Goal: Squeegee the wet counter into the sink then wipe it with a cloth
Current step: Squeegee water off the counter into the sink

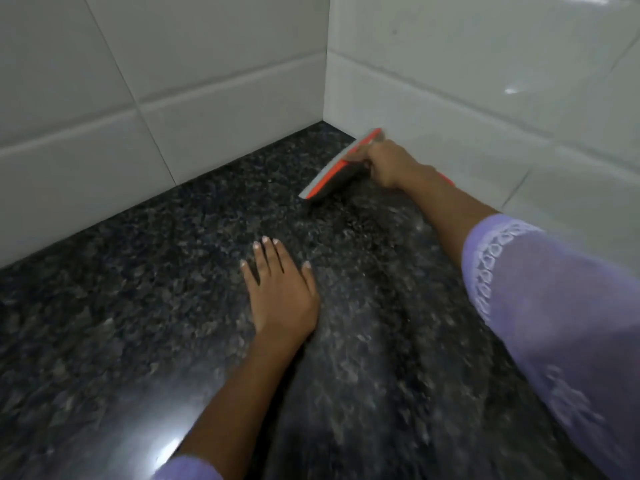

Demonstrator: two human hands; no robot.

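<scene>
Gripping orange-and-grey rubber-bladed squeegee [341, 164] with right hand [389, 164], hemmed by white tiled walls [225, 81]; lying flat, fingers straight, left hand [280, 289] pressing open speckled black granite counter [121, 306]

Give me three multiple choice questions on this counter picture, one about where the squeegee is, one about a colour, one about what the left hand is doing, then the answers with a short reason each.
1. Where is the squeegee?
A. Near the corner where the two tiled walls meet
B. At the counter's near edge
C. Hanging on the wall

2. What colour is the squeegee's trim?
A. Blue
B. Orange-red
C. Green

3. What is the left hand doing?
A. Gripping a cloth
B. Holding the squeegee
C. Resting flat on the counter

Answers:
1 A, its blade lies on the dark granite just below the wall corner.
2 B, an orange-red strip runs along the grey blade.
3 C, its fingers are straight and spread on the stone, while the right hand grips the squeegee.
</scene>
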